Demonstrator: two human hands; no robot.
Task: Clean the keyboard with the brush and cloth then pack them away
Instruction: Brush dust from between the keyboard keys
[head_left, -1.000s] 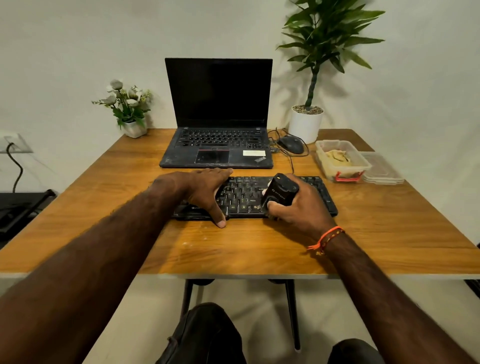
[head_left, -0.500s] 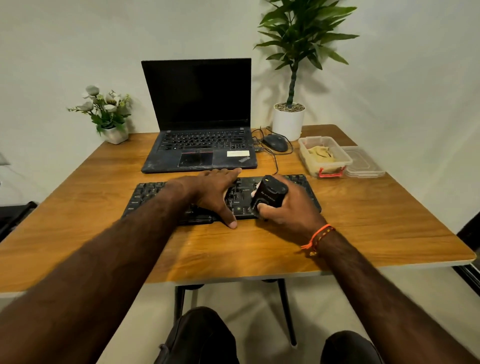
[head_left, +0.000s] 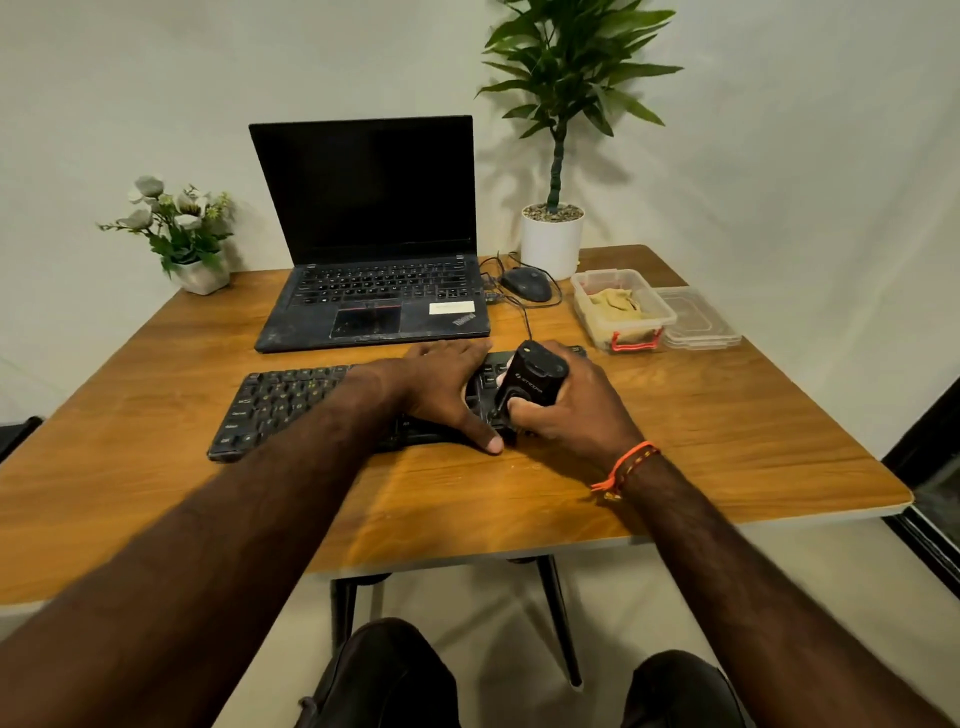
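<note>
At the near middle of the table (head_left: 753, 436), I hold the keyboard (head_left: 283, 402) down with my left hand (head_left: 447, 384), palm flat and fingers spread open across the keys, the thumb reaching to the near edge, gripping nothing. My right hand (head_left: 566, 410) is wrapped around the brush (head_left: 535, 376), a stubby black tool with pale lettering on its side, its lower end pressed to the keys at the right part of the board; the bristles themselves are hidden behind my fingers, so I cannot say just how they meet the keys. I judge this to be the brushing step, with the left stretch of keys lying uncovered and the right end hidden under both hands. The cloth (head_left: 615, 304), a crumpled tan piece, sits inside the clear container (head_left: 662, 314) at the far right of the table, its lid (head_left: 701, 325) lying just beside it on the right. Beyond the keyboard stand the open laptop (head_left: 371, 234), a mouse (head_left: 525, 285), a potted plant (head_left: 553, 239) and a small flower pot (head_left: 200, 273) at far left. The next move, as I read it, calls for sweeping the brush along the rows while my left hand steadies the board, then reaching far right for the cloth; wiping and packing away are not yet done.
</note>
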